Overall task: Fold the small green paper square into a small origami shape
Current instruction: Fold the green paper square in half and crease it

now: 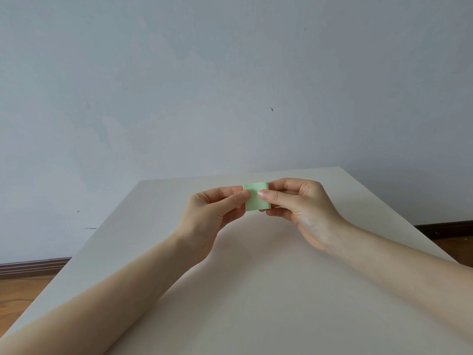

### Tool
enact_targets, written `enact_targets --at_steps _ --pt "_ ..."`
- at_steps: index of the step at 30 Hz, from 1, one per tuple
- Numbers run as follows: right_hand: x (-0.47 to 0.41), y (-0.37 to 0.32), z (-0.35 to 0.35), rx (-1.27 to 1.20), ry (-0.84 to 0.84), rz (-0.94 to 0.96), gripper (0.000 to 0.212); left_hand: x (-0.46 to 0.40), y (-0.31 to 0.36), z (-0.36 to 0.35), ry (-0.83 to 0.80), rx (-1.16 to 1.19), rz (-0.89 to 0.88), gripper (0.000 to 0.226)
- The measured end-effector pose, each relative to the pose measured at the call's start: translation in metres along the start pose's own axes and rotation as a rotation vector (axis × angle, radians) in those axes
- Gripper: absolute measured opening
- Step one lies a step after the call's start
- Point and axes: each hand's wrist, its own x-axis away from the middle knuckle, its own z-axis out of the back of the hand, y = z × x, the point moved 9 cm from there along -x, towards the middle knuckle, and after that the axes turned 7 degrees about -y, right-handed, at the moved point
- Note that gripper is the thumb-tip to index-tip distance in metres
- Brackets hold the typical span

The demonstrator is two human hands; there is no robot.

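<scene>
Green paper (256,198), matte and pale, is seen as a small, nearly square piece with straight side edges and a slightly rounded top edge, as if it were already doubled over there; no further creases can be made out. It is held in the air above the table (256,290), a little beyond the middle of the tabletop, toward 12 o'clock from the person. The table is a smooth, off-white, flat surface with a sharp far corner at about 1 o'clock. Behind it a plain bluish-grey wall (230,85) with faint scuffs is seen, and wooden flooring (23,290) with a dark skirting board lies at 9 o'clock.

The paper's left edge is pinched by the left hand (212,213), thumb laid on the near face and fingers curled behind. The right edge is pinched by the right hand (302,203) in the same way, thumb tip pressed on the near face, remaining fingers curled behind and beneath. Both bare forearms are stretched in from 7 and 4 o'clock, raised off the table, with the wrists angled toward each other
</scene>
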Motion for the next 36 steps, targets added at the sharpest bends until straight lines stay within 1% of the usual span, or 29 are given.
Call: enact_targets --at_steps 7,10,16,21,27,31,33,36 --pt "0.000 0.002 -0.001 -0.021 -0.008 -0.016 0.005 -0.001 -0.003 -0.001 -0.009 0.038 0.028 0.007" --pt "-0.001 0.003 -0.002 -0.052 -0.016 -0.031 0.004 0.000 -0.003 -0.001 -0.014 0.036 0.032 0.011" --pt "0.001 0.003 -0.008 -0.083 -0.047 -0.058 0.017 0.000 -0.003 0.000 -0.003 0.020 0.033 0.006" --pt "-0.001 0.005 -0.003 -0.044 -0.009 -0.047 0.001 0.001 -0.004 -0.002 -0.005 0.033 0.046 0.009" --pt "-0.002 0.004 -0.001 -0.033 0.007 -0.033 0.003 0.000 -0.008 -0.005 -0.049 0.076 0.099 0.024" --pt "-0.002 0.004 0.000 -0.036 0.013 -0.029 0.002 -0.001 -0.014 -0.006 -0.073 0.140 0.148 0.006" --pt "-0.002 0.004 0.000 -0.035 0.018 -0.032 0.003 -0.002 -0.016 -0.006 -0.077 0.154 0.160 0.009" --pt "-0.002 0.004 0.001 -0.036 0.019 -0.032 0.003 -0.002 -0.016 -0.007 -0.086 0.150 0.164 0.007"
